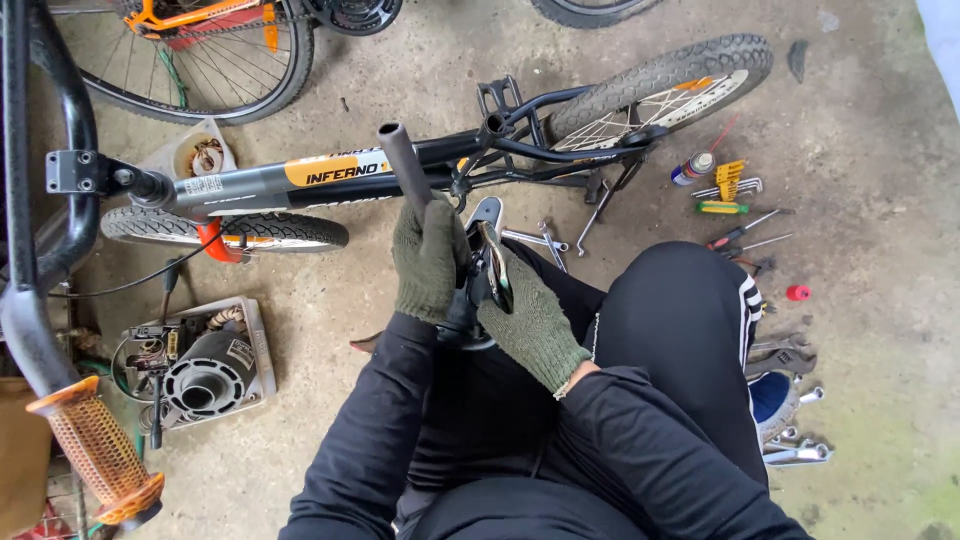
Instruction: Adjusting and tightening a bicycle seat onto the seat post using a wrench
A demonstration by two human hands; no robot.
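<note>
The left hand (428,262), in a green knit glove, is closing fully around a dark metal post (405,165), gripping it low on its length. The right hand (530,325), gloved the same way, is wrapping its fingers around the bike saddle (488,255) at the bottom end of that post, just beside the left hand, the two gloves nearly touching. The saddle is sitting between the hands and over the person's lap, turned on edge so its shiny underside is showing. The post is running up and slightly left from the hands, its long axis tilted a little off vertical in the view, and its open round end is pointing away from the person toward the bike frame (330,175).

That small bike is lying on its side across the concrete floor (860,120), just beyond the hands, with its rear wheel (665,85) to the right and its front wheel (225,230) to the left. To the right of the person's black trouser knee (680,310), a spray can (692,168), screwdrivers (740,230) and wrenches (790,355) are lying scattered. On the left, a motor part (205,372) is resting on the floor, and an orange handlebar grip (95,450) is crossing the near corner. Another bike's wheel (190,60) is standing at the top left.
</note>
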